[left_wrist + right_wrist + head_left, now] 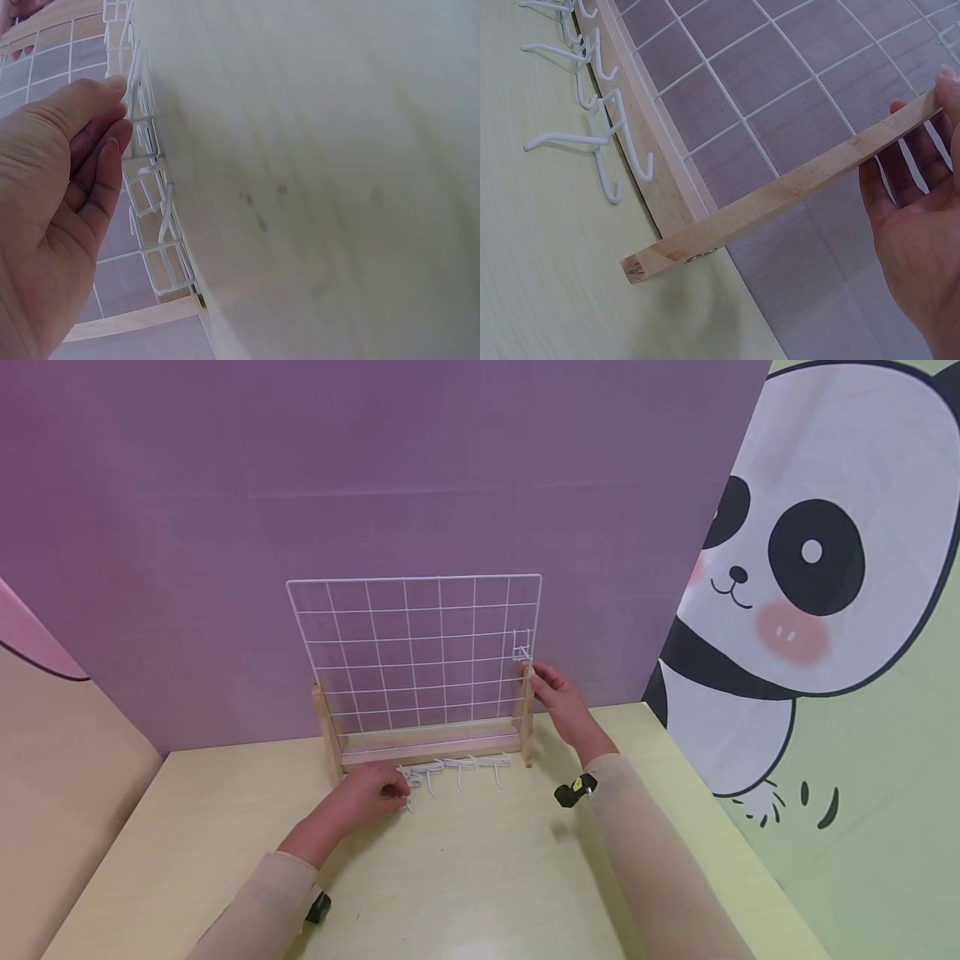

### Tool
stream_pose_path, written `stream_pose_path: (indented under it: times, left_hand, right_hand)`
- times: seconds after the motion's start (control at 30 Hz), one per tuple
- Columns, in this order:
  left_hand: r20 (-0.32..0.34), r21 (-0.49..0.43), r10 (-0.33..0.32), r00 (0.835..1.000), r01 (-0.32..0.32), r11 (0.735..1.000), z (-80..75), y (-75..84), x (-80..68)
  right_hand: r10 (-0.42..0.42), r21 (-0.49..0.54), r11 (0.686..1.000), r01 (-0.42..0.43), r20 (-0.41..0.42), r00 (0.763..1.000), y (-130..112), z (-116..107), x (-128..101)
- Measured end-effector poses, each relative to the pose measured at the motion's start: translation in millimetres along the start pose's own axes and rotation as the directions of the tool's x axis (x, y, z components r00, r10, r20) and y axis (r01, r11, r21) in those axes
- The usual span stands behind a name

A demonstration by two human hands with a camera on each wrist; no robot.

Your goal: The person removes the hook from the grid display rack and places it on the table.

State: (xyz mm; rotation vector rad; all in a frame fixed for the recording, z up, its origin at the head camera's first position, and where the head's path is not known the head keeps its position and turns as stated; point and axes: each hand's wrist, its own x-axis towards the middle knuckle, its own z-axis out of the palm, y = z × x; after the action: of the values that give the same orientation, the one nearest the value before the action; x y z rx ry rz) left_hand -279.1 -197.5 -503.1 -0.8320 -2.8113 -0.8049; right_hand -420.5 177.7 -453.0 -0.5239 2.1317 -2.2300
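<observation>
Pale yellow table against purple wall. White wire hooks lie in a row on it, just before the wooden base of the upright wire grid. Left hand pinches the leftmost hook. Right hand, fingers relaxed, touches the grid's right wooden post; one hook hangs on the grid above it.

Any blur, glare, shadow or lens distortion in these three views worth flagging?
Head view: soft even light, faint shadows under the forearms on the pale yellow-green table, white wire grid panel sharp, no glare. Left wrist view: the table edge bows strongly and looks washed out; left hand close and slightly soft. Right wrist view: crisp; wooden upright post and white wire hooks well defined, the table edge curved.
</observation>
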Motion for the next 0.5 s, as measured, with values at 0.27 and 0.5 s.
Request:
stream_pose_path:
  times: [0.27,0.5]
  left_hand:
    - [0.005,0.01,-0.002,1.0,0.002,1.0,-0.1,0.3,0.7]
    - [0.013,-0.005,-0.012,1.0,0.012,1.0,0.7,-2.6,0.0]
  right_hand:
    - [0.01,0.016,1.0,-0.01,-0.004,1.0,0.5,-0.2,1.0]
    - [0.013,0.02,1.0,-0.013,-0.012,1.0,0.4,-0.2,1.0]
